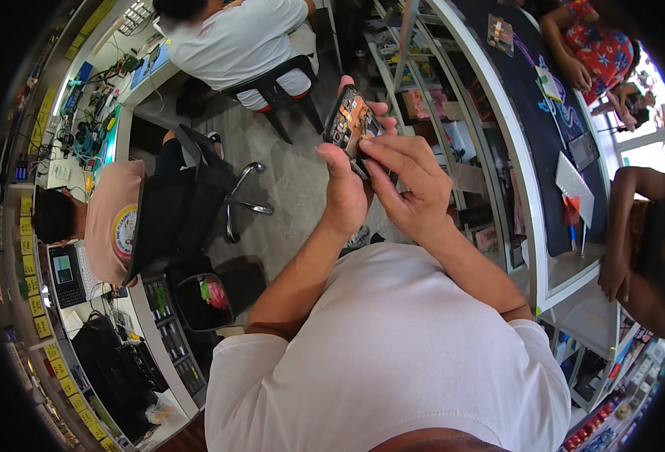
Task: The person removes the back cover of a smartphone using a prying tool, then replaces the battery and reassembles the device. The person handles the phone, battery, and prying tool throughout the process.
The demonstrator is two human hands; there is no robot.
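Observation:
My left hand point(343, 192) is wrapped round a smartphone point(341, 129), with the thumb on its near side and the fingertips showing past its far edge. The phone is tilted, and bright orange and dark patches show on its face; whether that is a lit screen or a reflection I cannot tell. My right hand point(417, 181) reaches in from the right, its thumb and fingers pinched at the phone's lower corner. Anything small between those fingertips is hidden.
Two people sit at workbenches, one ahead by a black chair point(272, 83), one left by an office chair point(178, 203). A black bin point(191, 305) stands near the left bench. At right runs a white-framed counter point(537, 252) with people beyond it, and glass shelving point(460, 177).

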